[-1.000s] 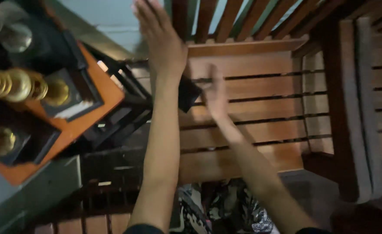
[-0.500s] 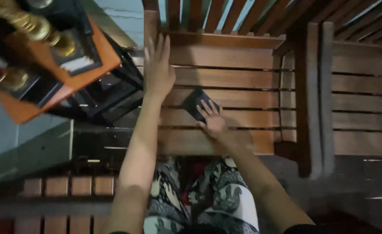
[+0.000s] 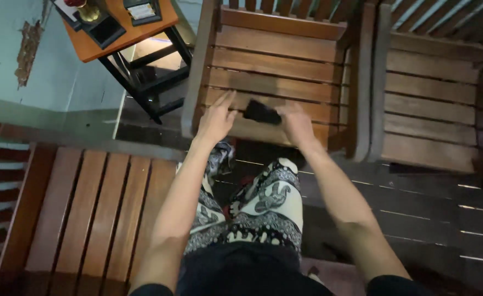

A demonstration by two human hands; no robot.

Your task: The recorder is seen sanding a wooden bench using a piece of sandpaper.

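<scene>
The right hand [image 3: 296, 123] presses a small black cloth [image 3: 262, 112] on the wooden chair seat [image 3: 285, 66], near its front edge, with fingers curled onto it. The left hand [image 3: 217, 118] rests flat beside it, fingers spread. It looks like wiping; the next stroke needs steady pressing along the slats.

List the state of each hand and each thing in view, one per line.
left hand: open, fingers spread, resting flat on the chair seat.
right hand: on the dark cloth, pressing it to the seat.
dark cloth: bunched, lying on the slats.
wooden chair: upright, its seat bare apart from hands and cloth.
orange side table: standing, holding dark cases.
</scene>
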